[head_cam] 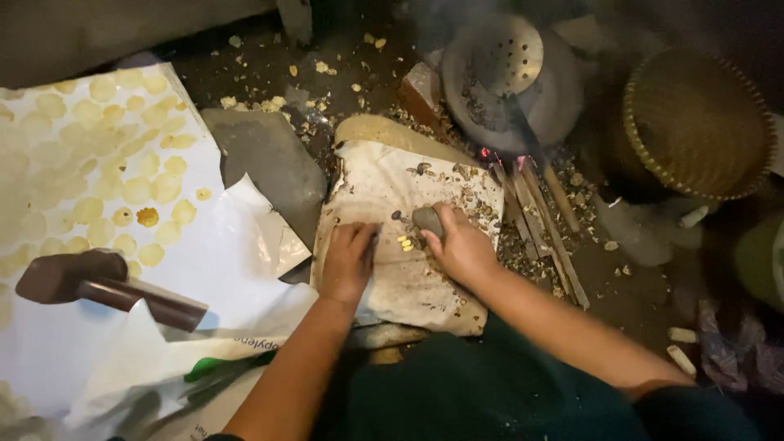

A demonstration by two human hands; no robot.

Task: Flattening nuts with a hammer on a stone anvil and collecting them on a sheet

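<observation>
Discs (122, 155), pale yellow and flat, sit in rows on a white sheet (229, 261) well off to the left of the left hand. A brown mallet (106, 287) lies on that sheet too, closer to the left hand but clearly apart from it. Between the sheet and the hands there's a dark grey slab (269, 167), just up and left of the left hand.

Left hand (349, 260) is flat, palm down, fingers together, pressing on a stained cloth (408, 286) spread over a block; it isn't holding anything. Right between the two hands there are a few small yellow kernels (405, 242) on the cloth, just beside the left hand's fingertips.

Right hand (461, 245) is curled round a grey stone (426, 219), gripping it from the right, with the stone resting on the cloth just above the kernels. Bits of shell and husk are scattered on the cloth above that hand.

Up and right of the right hand some sticks (543, 224) feed a small fire with red embers, and over it sits a dark pan (539, 98) with a holed ladle (500, 53) in it. Further right is a woven basket (694, 122), well away from both hands.
</observation>
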